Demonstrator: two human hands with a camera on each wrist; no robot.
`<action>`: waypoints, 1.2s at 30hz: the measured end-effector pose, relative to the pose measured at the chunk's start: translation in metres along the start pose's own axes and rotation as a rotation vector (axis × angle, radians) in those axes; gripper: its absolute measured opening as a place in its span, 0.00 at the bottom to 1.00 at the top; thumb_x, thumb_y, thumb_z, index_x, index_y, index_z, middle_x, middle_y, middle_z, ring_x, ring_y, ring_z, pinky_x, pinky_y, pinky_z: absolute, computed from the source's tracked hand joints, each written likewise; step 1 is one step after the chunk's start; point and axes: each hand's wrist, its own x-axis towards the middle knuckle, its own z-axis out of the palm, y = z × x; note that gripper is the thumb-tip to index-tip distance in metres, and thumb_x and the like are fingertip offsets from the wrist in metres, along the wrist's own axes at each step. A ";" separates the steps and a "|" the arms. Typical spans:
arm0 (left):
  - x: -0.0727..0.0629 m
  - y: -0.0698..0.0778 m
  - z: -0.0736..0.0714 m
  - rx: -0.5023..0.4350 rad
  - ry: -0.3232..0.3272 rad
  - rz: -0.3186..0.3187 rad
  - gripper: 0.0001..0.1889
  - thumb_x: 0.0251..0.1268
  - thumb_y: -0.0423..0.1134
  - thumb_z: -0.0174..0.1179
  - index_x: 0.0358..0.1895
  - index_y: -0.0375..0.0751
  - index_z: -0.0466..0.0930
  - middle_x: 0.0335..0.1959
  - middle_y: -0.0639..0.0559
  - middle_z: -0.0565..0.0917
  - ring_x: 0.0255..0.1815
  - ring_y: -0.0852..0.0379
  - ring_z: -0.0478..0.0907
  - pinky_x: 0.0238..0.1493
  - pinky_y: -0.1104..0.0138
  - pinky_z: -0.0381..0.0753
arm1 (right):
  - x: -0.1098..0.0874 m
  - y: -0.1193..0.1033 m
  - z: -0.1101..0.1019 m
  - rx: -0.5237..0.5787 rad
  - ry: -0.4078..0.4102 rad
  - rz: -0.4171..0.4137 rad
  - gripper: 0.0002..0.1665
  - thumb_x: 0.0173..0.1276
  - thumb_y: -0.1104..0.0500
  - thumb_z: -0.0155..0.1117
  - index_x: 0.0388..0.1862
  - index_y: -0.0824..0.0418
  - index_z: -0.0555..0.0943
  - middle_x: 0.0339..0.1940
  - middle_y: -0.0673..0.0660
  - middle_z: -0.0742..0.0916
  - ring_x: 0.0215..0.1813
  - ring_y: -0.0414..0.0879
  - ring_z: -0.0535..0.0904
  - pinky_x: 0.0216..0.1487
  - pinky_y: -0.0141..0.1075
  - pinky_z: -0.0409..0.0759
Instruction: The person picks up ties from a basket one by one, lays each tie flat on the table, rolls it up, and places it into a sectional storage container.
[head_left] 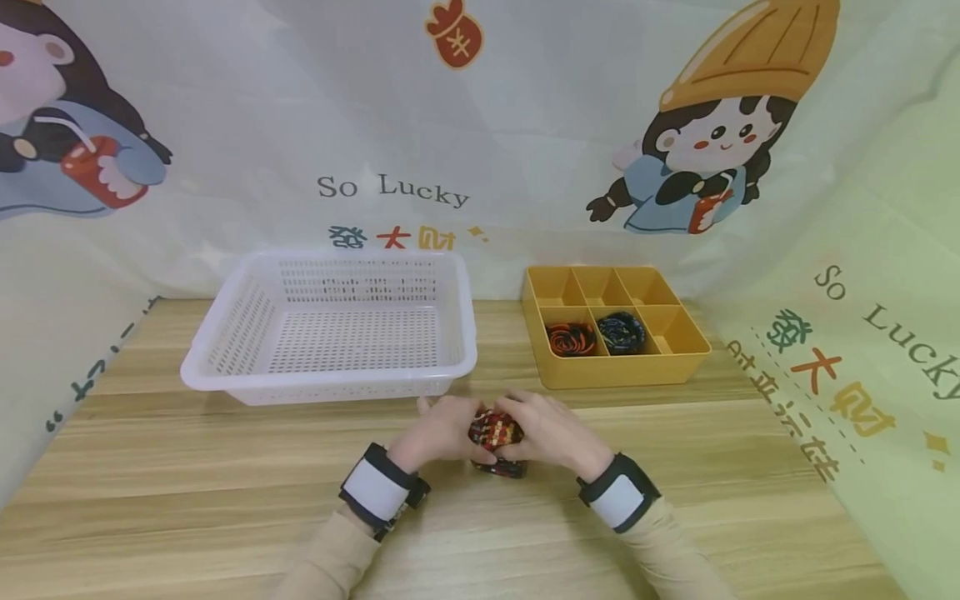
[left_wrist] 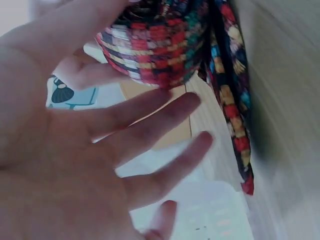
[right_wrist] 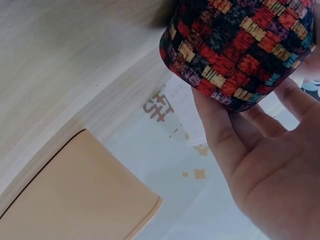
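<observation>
Over the middle of the table, a rolled strip of checkered cloth (head_left: pixel 497 431) in red, black and yellow is held between both hands. My left hand (head_left: pixel 444 429) grips its left side with thumb and index finger, the other fingers spread apart in the left wrist view. From the right, my right hand (head_left: pixel 553 429) holds the roll, fingers against its side in the right wrist view. A narrow tail (left_wrist: pixel 234 115) with a pointed red tip hangs off the roll (left_wrist: pixel 155 52) in the left wrist view.
A white perforated basket (head_left: pixel 330 379) stands at the back left. To its right is a yellow compartment box (head_left: pixel 622 373); two front compartments hold a red-black cloth roll (head_left: pixel 572 339) and a dark blue cloth roll (head_left: pixel 621 332). Printed cloth hangs behind and at the sides.
</observation>
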 end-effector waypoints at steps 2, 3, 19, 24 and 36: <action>0.000 0.001 0.000 -0.005 0.024 0.034 0.31 0.40 0.41 0.75 0.52 0.36 0.75 0.50 0.42 0.83 0.53 0.42 0.76 0.60 0.41 0.62 | 0.000 -0.001 0.000 0.003 -0.004 0.003 0.31 0.52 0.51 0.74 0.54 0.61 0.78 0.52 0.61 0.82 0.46 0.51 0.82 0.45 0.42 0.82; 0.000 0.001 0.001 -0.015 0.030 0.052 0.31 0.40 0.38 0.75 0.52 0.35 0.75 0.50 0.42 0.82 0.53 0.42 0.76 0.60 0.44 0.64 | 0.001 -0.002 0.000 0.002 0.001 -0.001 0.32 0.52 0.50 0.74 0.55 0.62 0.78 0.52 0.61 0.82 0.47 0.51 0.82 0.46 0.43 0.83; 0.008 -0.015 0.007 0.024 0.142 -0.067 0.16 0.35 0.30 0.69 0.32 0.31 0.78 0.28 0.44 0.81 0.27 0.53 0.73 0.30 0.63 0.75 | -0.004 -0.018 -0.005 -0.095 0.123 0.004 0.41 0.47 0.42 0.75 0.60 0.53 0.75 0.53 0.61 0.75 0.41 0.52 0.82 0.38 0.43 0.83; 0.008 -0.018 0.005 0.108 0.116 -0.092 0.10 0.36 0.33 0.70 0.24 0.33 0.80 0.24 0.45 0.80 0.30 0.52 0.71 0.31 0.64 0.73 | -0.004 -0.017 -0.002 -0.062 0.035 -0.120 0.45 0.46 0.51 0.78 0.64 0.56 0.72 0.60 0.60 0.74 0.50 0.53 0.81 0.51 0.43 0.82; 0.002 -0.016 -0.006 -0.013 0.199 0.048 0.25 0.52 0.27 0.62 0.57 0.30 0.72 0.52 0.33 0.80 0.54 0.38 0.78 0.57 0.50 0.76 | 0.001 -0.013 0.023 -0.147 0.149 -0.124 0.50 0.46 0.59 0.78 0.68 0.65 0.64 0.62 0.68 0.69 0.49 0.58 0.81 0.48 0.44 0.83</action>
